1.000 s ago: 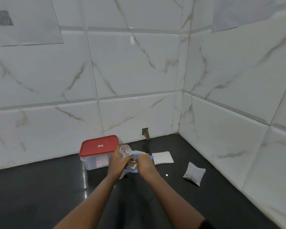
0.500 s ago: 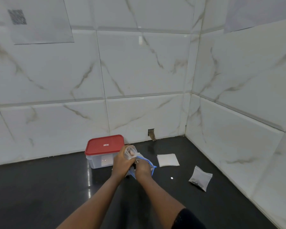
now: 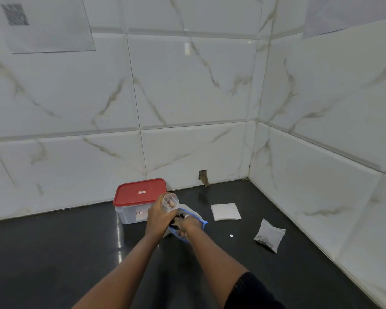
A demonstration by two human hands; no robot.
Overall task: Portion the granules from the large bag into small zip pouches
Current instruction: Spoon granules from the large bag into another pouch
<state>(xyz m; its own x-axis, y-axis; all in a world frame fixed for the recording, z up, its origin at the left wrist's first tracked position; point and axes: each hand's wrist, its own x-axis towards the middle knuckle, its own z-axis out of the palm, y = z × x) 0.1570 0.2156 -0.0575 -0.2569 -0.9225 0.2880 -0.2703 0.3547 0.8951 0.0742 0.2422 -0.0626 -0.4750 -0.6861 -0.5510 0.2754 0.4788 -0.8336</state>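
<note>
Holds a small pouch (image 3: 170,201) in the left hand (image 3: 159,216) — fingers curled round its lower part, mouth up and spread, 1 fingertip showing through the clear plastic. Reaches the right hand (image 3: 188,226) into the large bag (image 3: 197,217), clear with a blue zip edge, just below and right of the pouch and touching it. Cannot tell whether those fingers close on anything, hidden as they are by the plastic and the back of the hand. Shows dark granules (image 3: 176,220) at the bag's mouth, between the 2 hands. Keeps all this low over the dark glossy counter (image 3: 54,253); cannot tell whether the bag rests on it.

Right of the bag and apart from it: a flat pile of empty pouches (image 3: 225,211). Farther right and nearer the camera, close to the side wall: 1 filled pouch (image 3: 269,235), lying tilted. Between bag and filled pouch — a tiny white speck (image 3: 231,235).

Just behind the left hand: a translucent container (image 3: 129,216) with a red lid (image 3: 139,192), shut, near the back tiled wall (image 3: 187,97). At that wall's foot, a small hole (image 3: 202,176). High on the left, a paper sheet (image 3: 47,23) with a blurred square code. On the right upper arm, a dark sleeve (image 3: 252,291).
</note>
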